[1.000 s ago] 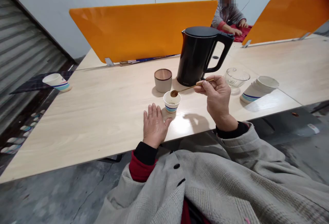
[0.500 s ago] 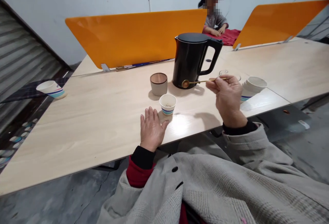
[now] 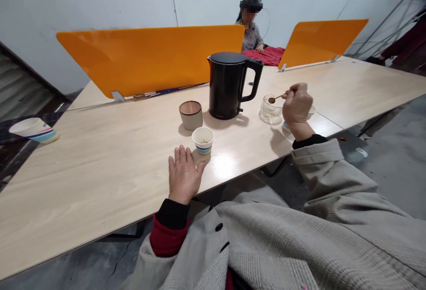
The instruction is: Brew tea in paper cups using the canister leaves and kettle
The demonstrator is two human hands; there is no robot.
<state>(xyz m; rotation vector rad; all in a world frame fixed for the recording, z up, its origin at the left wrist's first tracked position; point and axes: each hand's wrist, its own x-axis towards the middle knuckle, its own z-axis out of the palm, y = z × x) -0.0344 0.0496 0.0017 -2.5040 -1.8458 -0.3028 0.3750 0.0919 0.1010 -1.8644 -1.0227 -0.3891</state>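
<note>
My right hand [image 3: 297,105] pinches the handle of a small gold-coloured spoon [image 3: 272,100]. The spoon's bowl is over a ribbed glass cup [image 3: 270,111] that stands on a clear saucer. My left hand [image 3: 184,174] rests on the table with its fingers spread, holding nothing. Just beyond its thumb stands a paper cup [image 3: 203,141] with blue stripes and dark bits inside. Behind that is a grey cup with a brown rim [image 3: 191,115]. A black electric kettle [image 3: 226,86] stands further back. Another paper cup [image 3: 285,126] is largely hidden behind my right hand.
Orange dividers [image 3: 149,61] [image 3: 319,43] stand across the pale wooden table [image 3: 109,161]. One more paper cup [image 3: 35,130] is at the left edge. Across the table a person [image 3: 252,34] sits by red cloth [image 3: 266,55]. My side of the table ends close to my body.
My right hand has carried the spoon away from in front of the kettle to above the glass cup. My left hand stays on the table, and the view has turned right.
</note>
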